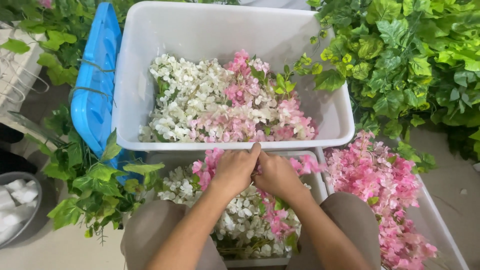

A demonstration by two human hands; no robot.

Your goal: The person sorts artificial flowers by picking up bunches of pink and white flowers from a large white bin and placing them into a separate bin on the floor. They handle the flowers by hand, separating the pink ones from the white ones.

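My left hand and my right hand meet over a small white bin between my knees. Both sets of fingers pinch the same pink artificial flower sprig above the white and pink blossoms heaped in that bin. Just beyond my hands stands a large white tub holding white flowers on its left and pink flowers on its right.
A third white bin at the right holds pink flowers. A blue lid leans at the left of the tub. Green leafy vines pile at the right and lie at the left. A grey bowl sits at the far left.
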